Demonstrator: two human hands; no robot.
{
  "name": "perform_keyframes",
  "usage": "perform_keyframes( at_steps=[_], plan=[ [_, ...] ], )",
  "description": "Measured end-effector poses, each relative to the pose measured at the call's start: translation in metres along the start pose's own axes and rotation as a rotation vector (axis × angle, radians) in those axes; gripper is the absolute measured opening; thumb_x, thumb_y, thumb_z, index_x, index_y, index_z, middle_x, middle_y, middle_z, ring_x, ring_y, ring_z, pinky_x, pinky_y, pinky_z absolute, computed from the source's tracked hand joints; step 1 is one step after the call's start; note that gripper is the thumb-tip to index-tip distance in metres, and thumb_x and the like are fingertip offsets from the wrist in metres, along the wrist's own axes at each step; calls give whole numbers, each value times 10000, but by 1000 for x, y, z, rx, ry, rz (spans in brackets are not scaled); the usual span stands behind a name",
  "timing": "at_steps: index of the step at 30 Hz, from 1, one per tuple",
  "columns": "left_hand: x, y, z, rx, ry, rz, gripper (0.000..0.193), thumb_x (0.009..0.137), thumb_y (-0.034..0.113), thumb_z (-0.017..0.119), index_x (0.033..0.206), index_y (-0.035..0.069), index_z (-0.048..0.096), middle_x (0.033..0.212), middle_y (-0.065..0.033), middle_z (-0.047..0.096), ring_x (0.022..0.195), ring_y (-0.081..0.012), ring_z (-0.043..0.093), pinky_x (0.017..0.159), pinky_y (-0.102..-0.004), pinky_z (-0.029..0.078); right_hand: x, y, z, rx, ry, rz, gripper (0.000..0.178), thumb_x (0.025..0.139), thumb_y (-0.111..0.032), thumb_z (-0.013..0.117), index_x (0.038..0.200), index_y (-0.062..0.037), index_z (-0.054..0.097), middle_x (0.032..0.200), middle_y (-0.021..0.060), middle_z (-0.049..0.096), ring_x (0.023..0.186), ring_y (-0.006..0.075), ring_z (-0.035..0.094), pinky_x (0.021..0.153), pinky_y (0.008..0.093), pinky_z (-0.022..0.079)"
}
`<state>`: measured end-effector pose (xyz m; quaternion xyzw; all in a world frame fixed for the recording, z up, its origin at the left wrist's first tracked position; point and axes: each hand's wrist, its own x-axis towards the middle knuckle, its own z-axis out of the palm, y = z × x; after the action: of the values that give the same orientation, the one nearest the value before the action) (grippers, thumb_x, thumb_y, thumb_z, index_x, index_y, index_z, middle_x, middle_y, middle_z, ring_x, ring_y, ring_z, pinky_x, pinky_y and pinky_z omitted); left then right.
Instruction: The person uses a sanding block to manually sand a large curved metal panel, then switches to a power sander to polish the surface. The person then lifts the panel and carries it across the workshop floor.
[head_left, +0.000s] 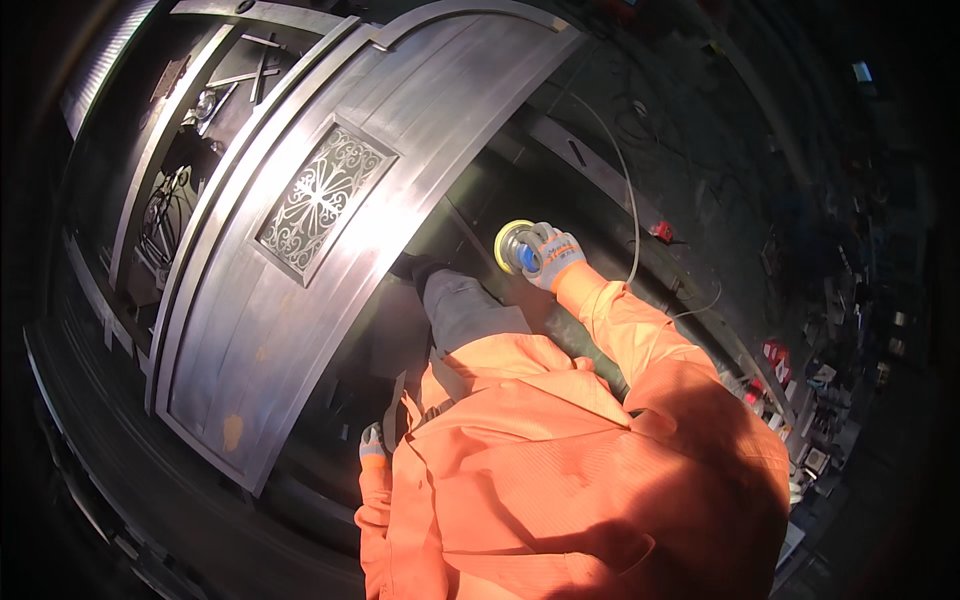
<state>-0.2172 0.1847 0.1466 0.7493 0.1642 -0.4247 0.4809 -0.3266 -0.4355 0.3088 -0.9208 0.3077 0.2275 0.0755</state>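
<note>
My right hand [556, 254], in a grey and orange work glove, is closed round a round orbital sander [515, 246]. The sander has a yellow-edged disc and a blue part by my fingers; its disc faces left, and it is held off to the right of the metal door panel [455, 110]. That panel is grey and brushed, with an arched end and an ornate scroll grille [326, 198] set into it. My left hand [372, 442], also gloved, hangs low beside my jacket, apart from the panel. Its fingers are too small and shaded to make out.
Metal frame bars [165, 150] lie beyond the panel on the left. A thin pale hose [628, 185] curves down to my right sleeve. On the right, a dark beam [580, 155], a red object [661, 231] and cluttered tools and parts [815, 460] lie about.
</note>
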Motion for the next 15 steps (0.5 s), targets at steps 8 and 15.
perform_keyframes(
  at_steps=[8,15],
  plan=[
    [-19,-48,-33,163,61,-62,325,1033,309,650,1258,78,694,1082,7,710,900,-95,609,794,-272,488,-100,128,15,-145,-73,271,583,820,-371,752,1351,-174,611,1371,97,510,1207,285,569,997,430,468],
    [-18,19,-3,282,61,35,327,1032,317,651,1266,94,702,1060,41,705,856,-64,582,741,-249,462,-54,254,31,-255,-308,381,651,835,-294,789,1422,-206,521,1446,117,482,1288,328,554,1027,475,486]
  ],
)
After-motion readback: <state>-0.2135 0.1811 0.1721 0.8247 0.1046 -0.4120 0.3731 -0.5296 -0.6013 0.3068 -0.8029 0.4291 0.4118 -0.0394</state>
